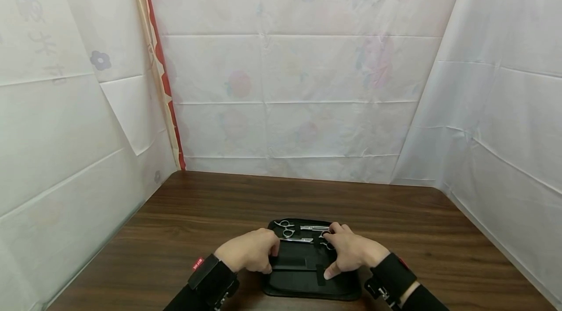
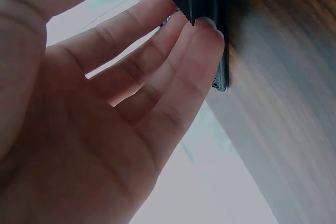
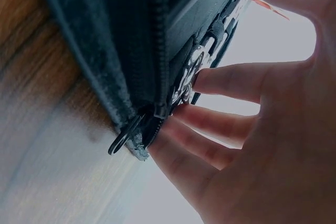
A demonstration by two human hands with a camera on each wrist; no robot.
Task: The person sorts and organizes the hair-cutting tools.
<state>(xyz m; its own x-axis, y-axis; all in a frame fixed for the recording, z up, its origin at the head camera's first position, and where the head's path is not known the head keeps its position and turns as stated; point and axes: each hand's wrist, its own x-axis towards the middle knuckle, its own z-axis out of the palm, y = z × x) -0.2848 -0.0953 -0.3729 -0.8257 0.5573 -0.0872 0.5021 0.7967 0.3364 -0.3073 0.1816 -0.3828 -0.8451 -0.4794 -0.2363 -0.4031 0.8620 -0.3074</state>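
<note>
A person's two hands flank an open black case (image 1: 309,287) on a wood-grained table (image 1: 210,203), the case lying flat between them. The left hand (image 1: 250,251) is at its left side, fingers extended together and touching the zippered edge in the left wrist view. The right hand (image 1: 350,250) spans the opposite side, fingers spread, with fingertips beside the handles of silver scissors (image 1: 287,233) and the thumb near a dark strap (image 1: 321,275). The scissors lie in the far half of the case, beyond the left thumb. In the right wrist view, a zipper pull (image 3: 126,134) hangs at the case's corner, near the fingertips. White sheeting (image 1: 285,67) rises behind the table.
</note>
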